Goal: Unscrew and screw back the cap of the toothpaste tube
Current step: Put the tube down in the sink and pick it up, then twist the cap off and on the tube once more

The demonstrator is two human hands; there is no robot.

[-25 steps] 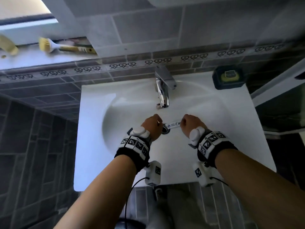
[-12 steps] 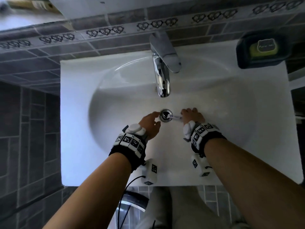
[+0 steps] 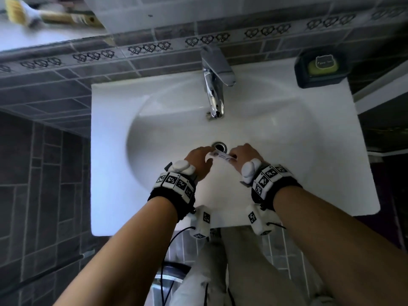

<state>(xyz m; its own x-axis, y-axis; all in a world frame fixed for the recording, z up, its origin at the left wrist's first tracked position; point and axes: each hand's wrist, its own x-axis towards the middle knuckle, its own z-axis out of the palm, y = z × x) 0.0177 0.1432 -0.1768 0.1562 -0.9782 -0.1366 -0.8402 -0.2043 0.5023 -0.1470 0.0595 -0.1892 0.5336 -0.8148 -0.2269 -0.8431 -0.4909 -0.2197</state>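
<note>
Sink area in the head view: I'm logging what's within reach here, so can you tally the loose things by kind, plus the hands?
Toothpaste tube: 1, held between both hands over the sink
Soap dish: 1, on the sink's far right corner
Paintbrush: 1, on the ledge
Hands: 2, left hand and right hand
Total: 5

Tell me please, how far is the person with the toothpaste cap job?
Done: the toothpaste tube is picked up and held over the sink, near the drain. In hand: the right hand grips one end, and the left hand closes on the other end, where the cap would be; the fingers hide it, so I cannot tell if it is loosened. Left: whatever turning remains, then screwing the cap back.
</note>
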